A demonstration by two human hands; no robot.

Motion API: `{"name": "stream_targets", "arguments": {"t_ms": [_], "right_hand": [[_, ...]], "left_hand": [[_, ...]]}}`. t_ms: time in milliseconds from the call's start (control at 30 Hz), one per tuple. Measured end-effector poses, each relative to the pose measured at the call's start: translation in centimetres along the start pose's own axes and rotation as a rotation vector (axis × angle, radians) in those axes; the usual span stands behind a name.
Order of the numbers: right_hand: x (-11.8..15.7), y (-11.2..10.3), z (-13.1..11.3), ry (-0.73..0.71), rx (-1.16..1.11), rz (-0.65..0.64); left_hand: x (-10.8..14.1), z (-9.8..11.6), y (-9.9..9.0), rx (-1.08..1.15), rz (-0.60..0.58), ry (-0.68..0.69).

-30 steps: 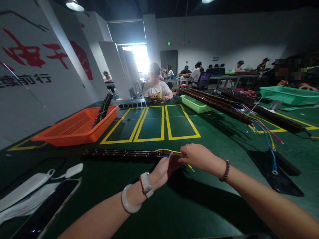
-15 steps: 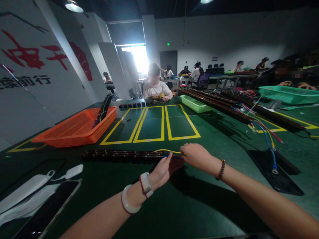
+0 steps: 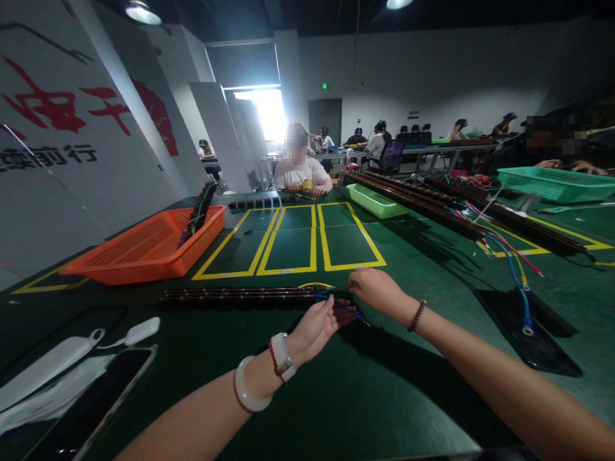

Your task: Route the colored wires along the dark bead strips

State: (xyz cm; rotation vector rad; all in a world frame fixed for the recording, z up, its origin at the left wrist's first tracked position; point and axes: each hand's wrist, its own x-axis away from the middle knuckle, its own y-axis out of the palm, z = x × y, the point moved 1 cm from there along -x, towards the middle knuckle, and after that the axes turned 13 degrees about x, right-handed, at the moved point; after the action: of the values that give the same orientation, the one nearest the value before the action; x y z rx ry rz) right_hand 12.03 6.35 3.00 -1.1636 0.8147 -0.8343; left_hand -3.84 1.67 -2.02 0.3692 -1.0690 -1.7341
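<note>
A long black strip (image 3: pixel 235 298) with rows of small metal points lies crosswise on the green table. From its right end come a blue wire (image 3: pixel 353 312) and a yellow-green wire (image 3: pixel 314 285). My left hand (image 3: pixel 314 330) is at that end, palm partly up, with the thumb pressed on the blue wire. The blue wire's free end sticks out past the left fingertips. Just beyond, my right hand (image 3: pixel 379 291) is closed in a pinch where the yellow-green wire leads; that wire's tip is hidden by the fingers.
An orange basket (image 3: pixel 139 256) holding a wired strip stands at left. A phone (image 3: pixel 100 403) and white cases (image 3: pixel 57 365) lie near left. Yellow tape frames (image 3: pixel 288 271) mark the table. Long strips (image 3: pixel 418 202) with loose cables extend at right, above a black phone-like slab (image 3: pixel 533 346). A person (image 3: pixel 302 169) sits opposite.
My right hand has shifted slightly up, and the yellow-green wire now arches higher. The blue wire's end has come into view past my left fingers, which have opened out somewhat.
</note>
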Motion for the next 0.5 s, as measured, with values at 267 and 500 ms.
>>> {"name": "stream_targets", "arguments": {"t_ms": [267, 500], "right_hand": [[0.0, 0.5, 0.4, -0.136, -0.242, -0.183], [0.2, -2.3, 1.8, -0.148, -0.401, -0.057]], "left_hand": [[0.1, 0.1, 0.1, -0.026, 0.018, -0.019], [0.0, -0.1, -0.1, 0.033, 0.0, -0.008]]}}
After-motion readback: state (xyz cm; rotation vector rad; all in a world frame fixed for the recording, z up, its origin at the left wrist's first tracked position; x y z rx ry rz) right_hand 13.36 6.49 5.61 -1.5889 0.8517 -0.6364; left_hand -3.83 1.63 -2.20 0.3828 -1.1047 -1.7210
